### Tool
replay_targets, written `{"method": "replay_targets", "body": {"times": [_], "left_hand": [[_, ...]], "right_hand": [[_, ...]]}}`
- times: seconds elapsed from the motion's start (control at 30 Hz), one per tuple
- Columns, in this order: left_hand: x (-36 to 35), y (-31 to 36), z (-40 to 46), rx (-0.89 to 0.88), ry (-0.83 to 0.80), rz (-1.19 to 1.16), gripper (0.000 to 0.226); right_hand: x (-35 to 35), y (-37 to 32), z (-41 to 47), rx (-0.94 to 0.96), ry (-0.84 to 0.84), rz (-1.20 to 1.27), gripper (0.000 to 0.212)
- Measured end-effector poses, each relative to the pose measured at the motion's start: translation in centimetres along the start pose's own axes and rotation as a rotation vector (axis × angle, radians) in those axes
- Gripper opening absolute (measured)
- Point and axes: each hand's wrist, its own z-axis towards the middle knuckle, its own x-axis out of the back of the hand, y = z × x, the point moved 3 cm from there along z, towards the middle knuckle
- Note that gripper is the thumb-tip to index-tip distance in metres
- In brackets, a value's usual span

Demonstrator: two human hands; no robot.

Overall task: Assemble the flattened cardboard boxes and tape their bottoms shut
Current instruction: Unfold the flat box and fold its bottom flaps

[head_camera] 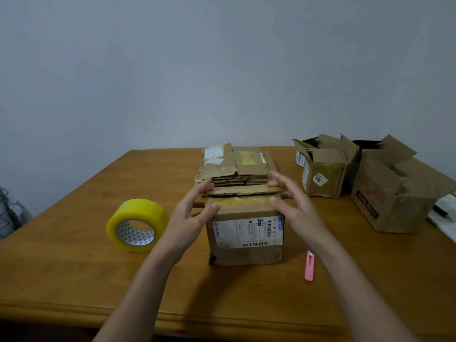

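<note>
Cardboard box stands centre frame on table, label facing cam. Left hand and right hand flank its top, fingers straight, released, touching top flaps. Flattened boxes stack just behind. Yellow tape roll left, pink cutter right. Two assembled boxes upper right.

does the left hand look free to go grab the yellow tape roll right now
Probably yes. The left hand only rests straight fingers on the box, gripping nothing, and the yellow tape roll stands on the table just to its left with bare wood between them. Letting go might let the flaps spring up, though.
</note>
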Motion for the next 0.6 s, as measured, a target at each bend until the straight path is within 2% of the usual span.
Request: {"method": "replay_targets", "body": {"times": [0.1,0.27,0.4,0.5,0.6], "left_hand": [[-0.4,-0.8,0.1,-0.018,0.016,-0.001,0.044],[-1.1,-1.8,0.2,0.031,0.013,-0.182,0.033],[-1.6,-2.9,-0.2,-0.012,0.011,-0.154,0.033],[-2.1,-3.9,-0.6,0.037,0.010,-0.155,0.042],[-1.9,-4.2,-0.5,0.058,0.022,-0.116,0.041]], "right_hand": [[-0.1,0.9,-0.4,0.027,0.069,-0.005,0.027],[-0.8,1.9,-0.8,-0.073,0.072,0.067,0.023],[-1.0,2.7,-1.4,-0.106,0.055,0.123,0.020],[-1.4,3.7,-1.7,-0.152,0.052,0.135,0.023],[-1.6,3.5,-1.4,-0.205,0.040,0.110,0.020]]}}
